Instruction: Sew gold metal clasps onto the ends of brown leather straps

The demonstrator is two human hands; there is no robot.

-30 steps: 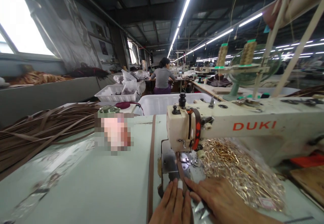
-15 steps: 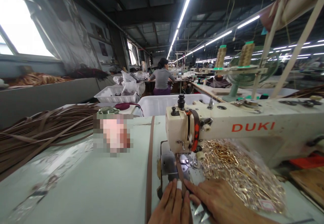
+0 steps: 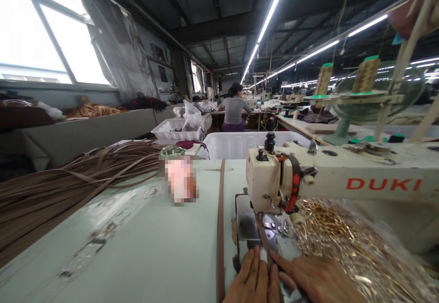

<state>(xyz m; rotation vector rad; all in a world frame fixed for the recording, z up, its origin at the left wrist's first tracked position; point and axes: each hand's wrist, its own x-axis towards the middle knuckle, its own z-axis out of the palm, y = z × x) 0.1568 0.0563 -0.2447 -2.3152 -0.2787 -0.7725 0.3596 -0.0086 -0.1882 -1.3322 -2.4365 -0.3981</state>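
- Left hand (image 3: 252, 278): fingers straight, side by side, laid over brown strap (image 3: 263, 234); likely pressing it flat.
- Right hand (image 3: 315, 275): index fingertip at strap's right edge, probably keeping it in line; cannot tell what's under the palm.
- Strap runs under sewing machine (image 3: 265, 179) head.
- Metal pieces (image 3: 329, 223) alongside, strap bundle (image 3: 103, 168) on table (image 3: 164, 257), apparently for reach.

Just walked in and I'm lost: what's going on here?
At a cream metal sewing machine with red lettering, a person's left hand and right hand have their fingertips at a narrow flat brown strip, which leads under the machine's head. Another brown strip lies farther left on the pale green tabletop. A clear plastic bag of golden metal pieces lies to the right.
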